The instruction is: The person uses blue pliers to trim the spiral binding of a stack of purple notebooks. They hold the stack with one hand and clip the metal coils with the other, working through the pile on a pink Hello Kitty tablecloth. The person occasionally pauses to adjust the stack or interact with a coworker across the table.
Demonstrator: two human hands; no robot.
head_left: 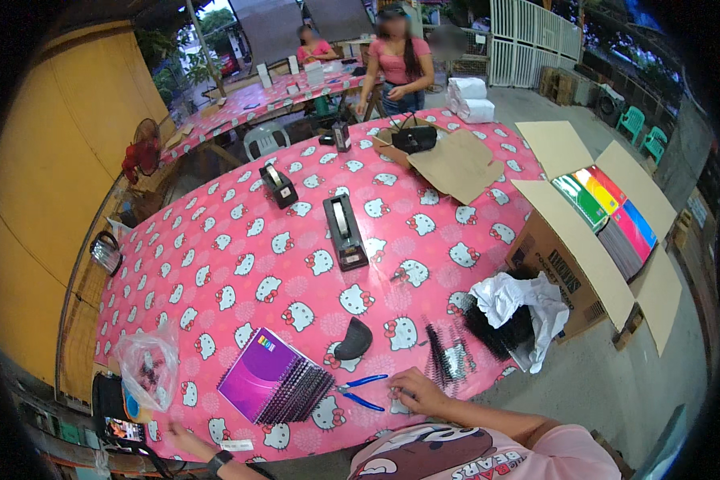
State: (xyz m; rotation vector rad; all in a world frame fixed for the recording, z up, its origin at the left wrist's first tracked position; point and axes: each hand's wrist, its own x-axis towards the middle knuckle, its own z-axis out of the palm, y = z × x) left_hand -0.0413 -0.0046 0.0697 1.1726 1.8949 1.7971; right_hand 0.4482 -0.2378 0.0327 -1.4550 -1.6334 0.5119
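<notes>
Two hands on the pink table (240, 264): right hand (421, 391) rests near edge, fingers loosely curled, holding nothing, just right of blue-handled pliers (362, 392). Left hand (180, 438) near-left, grip unclear. Purple notebook stack (274, 378) between them; black spiral coils (448, 356) beyond right hand.

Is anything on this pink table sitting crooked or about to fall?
The black binding coils with crumpled white wrapping hang over the table's right edge. The purple spiral notebooks lie fanned and askew beside the blue-handled pliers.
</notes>
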